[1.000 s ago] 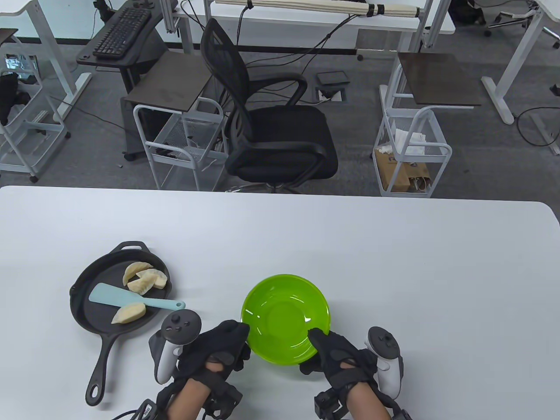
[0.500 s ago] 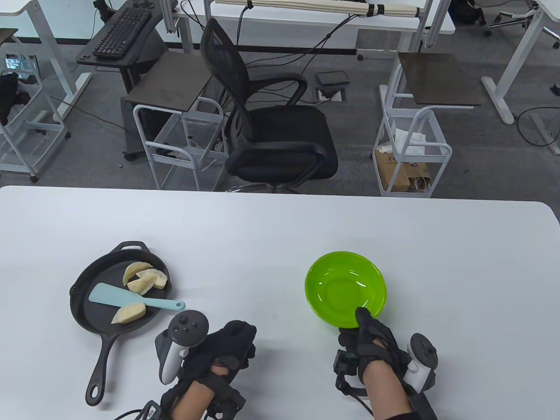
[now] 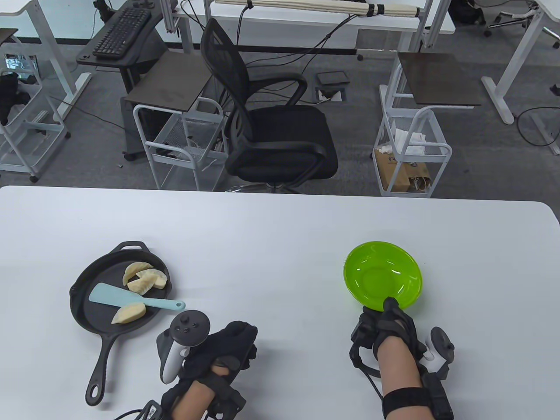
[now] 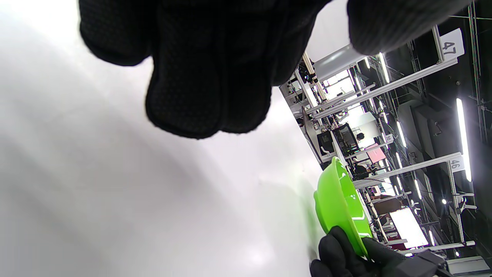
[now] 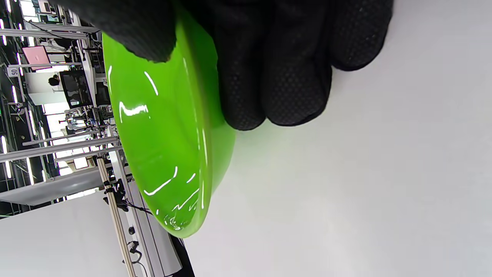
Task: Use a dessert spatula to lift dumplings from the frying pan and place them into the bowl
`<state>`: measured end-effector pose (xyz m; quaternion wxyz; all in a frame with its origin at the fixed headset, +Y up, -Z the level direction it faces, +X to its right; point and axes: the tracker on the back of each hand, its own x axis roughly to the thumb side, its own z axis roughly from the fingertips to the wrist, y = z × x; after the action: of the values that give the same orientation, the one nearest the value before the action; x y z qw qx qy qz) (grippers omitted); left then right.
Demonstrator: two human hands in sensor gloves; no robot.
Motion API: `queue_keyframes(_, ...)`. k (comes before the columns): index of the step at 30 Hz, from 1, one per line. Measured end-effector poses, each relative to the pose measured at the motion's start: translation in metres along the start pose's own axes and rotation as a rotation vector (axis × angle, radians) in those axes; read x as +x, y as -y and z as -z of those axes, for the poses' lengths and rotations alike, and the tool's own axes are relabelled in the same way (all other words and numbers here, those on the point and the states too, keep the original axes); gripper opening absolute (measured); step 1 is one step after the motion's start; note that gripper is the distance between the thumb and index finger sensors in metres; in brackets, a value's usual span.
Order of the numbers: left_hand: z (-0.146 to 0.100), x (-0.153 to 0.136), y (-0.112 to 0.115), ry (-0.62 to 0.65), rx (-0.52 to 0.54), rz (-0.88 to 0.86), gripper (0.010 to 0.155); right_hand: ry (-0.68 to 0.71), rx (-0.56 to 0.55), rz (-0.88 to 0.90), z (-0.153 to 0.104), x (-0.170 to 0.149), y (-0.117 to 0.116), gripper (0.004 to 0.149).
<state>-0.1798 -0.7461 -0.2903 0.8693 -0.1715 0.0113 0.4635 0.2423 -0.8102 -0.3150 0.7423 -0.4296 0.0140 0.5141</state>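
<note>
A black frying pan (image 3: 83,313) lies at the table's left with several pale dumplings (image 3: 145,278) in it. A light blue dessert spatula (image 3: 114,295) rests in the pan, its handle poking over the right rim. My right hand (image 3: 385,316) pinches the near rim of the empty green bowl (image 3: 383,275) at the table's right, thumb inside and fingers under it (image 5: 269,77). The bowl (image 4: 340,204) also shows in the left wrist view. My left hand (image 3: 232,341) rests on the table right of the pan's handle, fingers loosely curled, holding nothing.
The white table (image 3: 280,227) stretches wide between pan and bowl. Beyond its far edge stand a black office chair (image 3: 271,131) and two white wire carts (image 3: 183,144).
My right hand has carried the green bowl from the near middle of the table off to the right and farther back. My left hand let go of the bowl's rim and stayed put.
</note>
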Motion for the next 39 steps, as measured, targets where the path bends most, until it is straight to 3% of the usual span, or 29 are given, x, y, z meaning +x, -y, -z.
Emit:
queue_keyframes(18, 0.001, 0.0, 0.001, -0.01, -0.01, 0.002, 0.064, -0.034, 0.004, 0.048, 0.011, 0.005, 0.003, 0.068)
queue_keyframes(22, 0.001, -0.001, 0.001, -0.023, 0.003, 0.021, 0.064, -0.037, 0.112, 0.079, 0.017, 0.004, 0.001, 0.071)
queue_keyframes(29, 0.001, 0.0, 0.003, -0.012, -0.017, 0.008, 0.065, 0.007, 0.198, 0.073, 0.015, -0.003, 0.001, 0.071)
queue_keyframes(39, 0.001, 0.003, 0.006, 0.028, -0.025, 0.037, 0.07, 0.092, 0.378, -0.132, -0.014, 0.001, -0.01, 0.076)
